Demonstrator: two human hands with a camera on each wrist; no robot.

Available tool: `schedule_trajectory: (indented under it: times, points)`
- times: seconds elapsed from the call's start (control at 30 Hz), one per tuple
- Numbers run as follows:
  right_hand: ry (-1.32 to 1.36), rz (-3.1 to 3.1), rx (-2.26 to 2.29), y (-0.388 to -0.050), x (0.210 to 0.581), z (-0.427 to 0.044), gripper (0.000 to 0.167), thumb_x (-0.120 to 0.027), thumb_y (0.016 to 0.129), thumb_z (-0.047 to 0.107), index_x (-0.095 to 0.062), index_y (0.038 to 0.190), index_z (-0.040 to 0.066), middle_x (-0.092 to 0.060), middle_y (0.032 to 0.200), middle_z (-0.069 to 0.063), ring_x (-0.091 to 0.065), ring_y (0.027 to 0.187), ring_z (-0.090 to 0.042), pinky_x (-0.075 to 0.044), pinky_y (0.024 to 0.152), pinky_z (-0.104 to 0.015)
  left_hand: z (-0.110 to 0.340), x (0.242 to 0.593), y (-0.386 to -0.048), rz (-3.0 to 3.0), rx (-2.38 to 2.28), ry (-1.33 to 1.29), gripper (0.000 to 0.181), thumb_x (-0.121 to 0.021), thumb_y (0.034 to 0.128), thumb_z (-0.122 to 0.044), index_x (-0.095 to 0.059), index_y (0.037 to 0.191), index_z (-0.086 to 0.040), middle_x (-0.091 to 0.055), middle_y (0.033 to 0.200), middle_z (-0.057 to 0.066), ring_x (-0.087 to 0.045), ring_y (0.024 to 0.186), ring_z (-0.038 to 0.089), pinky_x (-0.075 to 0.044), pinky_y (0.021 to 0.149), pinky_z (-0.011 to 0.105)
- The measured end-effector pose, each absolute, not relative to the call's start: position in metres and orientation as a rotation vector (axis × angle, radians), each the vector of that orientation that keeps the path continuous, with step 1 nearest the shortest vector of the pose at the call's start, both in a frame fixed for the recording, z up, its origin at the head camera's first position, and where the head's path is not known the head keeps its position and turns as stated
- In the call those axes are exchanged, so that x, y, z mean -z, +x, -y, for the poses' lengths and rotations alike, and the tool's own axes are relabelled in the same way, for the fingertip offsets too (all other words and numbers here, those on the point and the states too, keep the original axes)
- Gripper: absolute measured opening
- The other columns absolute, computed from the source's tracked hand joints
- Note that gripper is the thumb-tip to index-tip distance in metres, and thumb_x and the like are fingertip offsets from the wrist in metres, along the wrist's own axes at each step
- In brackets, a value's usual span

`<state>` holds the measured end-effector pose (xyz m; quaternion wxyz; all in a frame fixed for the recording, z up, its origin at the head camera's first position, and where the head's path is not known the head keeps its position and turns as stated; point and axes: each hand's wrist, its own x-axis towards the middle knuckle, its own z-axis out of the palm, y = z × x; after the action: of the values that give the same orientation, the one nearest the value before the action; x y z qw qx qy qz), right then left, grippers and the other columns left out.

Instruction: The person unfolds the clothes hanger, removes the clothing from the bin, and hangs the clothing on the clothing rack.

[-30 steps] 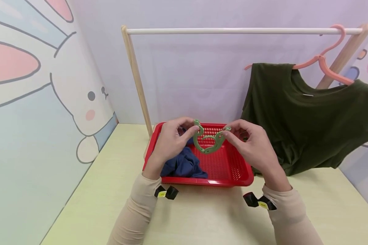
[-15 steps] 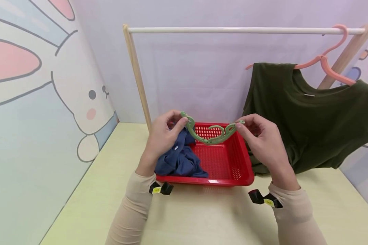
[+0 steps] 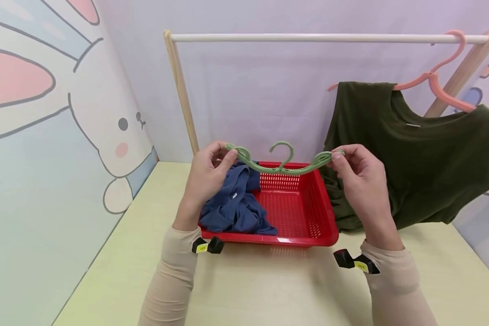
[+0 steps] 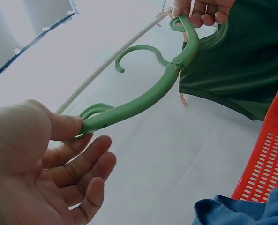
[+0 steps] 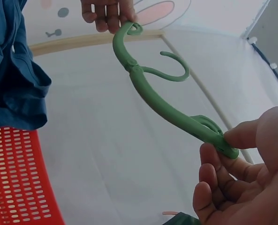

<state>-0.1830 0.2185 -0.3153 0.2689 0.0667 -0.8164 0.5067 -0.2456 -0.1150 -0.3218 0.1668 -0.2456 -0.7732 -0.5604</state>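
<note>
A green folding clothes hanger [image 3: 283, 170] is spread wide above the basket, its hook pointing up. My left hand [image 3: 206, 174] pinches its left end between thumb and fingers, as the left wrist view shows at the hanger's near arm [image 4: 134, 105]. At the opposite end my right hand [image 3: 362, 181] pinches the tip, and in the right wrist view the thumb presses on that arm [image 5: 176, 119]. Below lies a red plastic basket [image 3: 293, 241] with a crumpled blue garment [image 3: 238, 203] in its left part.
Behind the basket stands a rack with a white rail [image 3: 309, 38] and wooden posts. A dark green sleeveless shirt [image 3: 411, 154] hangs at its right end on a pink hanger [image 3: 448, 90]. A pale wooden table [image 3: 277, 290] lies underneath, with a rabbit-painted wall [image 3: 85, 136] at left.
My hands have moved apart and slightly up. The green hanger has gone from folded in a tight curve to spread nearly straight, and its hook now stands upright.
</note>
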Motion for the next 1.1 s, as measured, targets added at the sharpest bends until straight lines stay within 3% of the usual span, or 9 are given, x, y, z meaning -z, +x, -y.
schedule_trajectory:
  times: [0.2,0.3,0.57,0.73,1.1]
  points:
    - [0.152,2.060,-1.544,-0.186,0.315,-0.222,0.022,-0.067,0.113,0.021,-0.073,0.124,0.003,-0.075,0.104,-0.001,-0.069,0.096,-0.018,-0.057,0.082,-0.020,0.121,0.319,-0.245,2.304,1.583,-0.755,0.019,-0.068,0.1122,-0.015,-0.075,0.122,0.000,-0.077,0.110,0.022,-0.072,0.101,0.041,-0.056,0.085,0.029]
    - [0.162,1.990,-1.627,-0.187,0.315,-0.223,0.019,-0.068,0.112,0.017,-0.073,0.121,0.001,-0.075,0.103,-0.003,-0.069,0.095,-0.019,-0.058,0.081,-0.019,0.124,0.318,-0.245,2.341,1.565,-0.773,0.020,-0.068,0.1125,-0.016,-0.075,0.124,-0.001,-0.077,0.109,0.019,-0.071,0.101,0.044,-0.056,0.085,0.031]
    - [0.181,1.843,-1.814,-0.189,0.316,-0.223,0.016,-0.069,0.110,0.013,-0.074,0.116,-0.001,-0.075,0.099,-0.007,-0.069,0.091,-0.020,-0.059,0.081,-0.020,0.127,0.319,-0.244,2.441,1.484,-0.790,0.018,-0.071,0.1112,-0.016,-0.077,0.124,-0.004,-0.074,0.102,0.013,-0.064,0.084,0.025,-0.052,0.076,0.031]
    - [0.167,1.795,-1.863,-0.189,0.317,-0.223,0.015,-0.070,0.110,0.013,-0.074,0.115,-0.001,-0.074,0.098,-0.009,-0.068,0.090,-0.021,-0.060,0.081,-0.021,0.125,0.320,-0.245,2.521,1.460,-0.785,0.015,-0.074,0.1094,-0.016,-0.078,0.119,-0.006,-0.075,0.104,0.016,-0.063,0.082,0.025,-0.048,0.072,0.033]
    - [0.177,1.746,-1.957,-0.189,0.316,-0.221,0.018,-0.070,0.110,0.013,-0.073,0.116,-0.003,-0.074,0.100,-0.010,-0.068,0.092,-0.022,-0.062,0.082,-0.022,0.124,0.319,-0.242,2.566,1.442,-0.735,0.014,-0.076,0.1079,-0.015,-0.080,0.118,-0.007,-0.076,0.104,0.009,-0.066,0.086,0.026,-0.051,0.075,0.037]
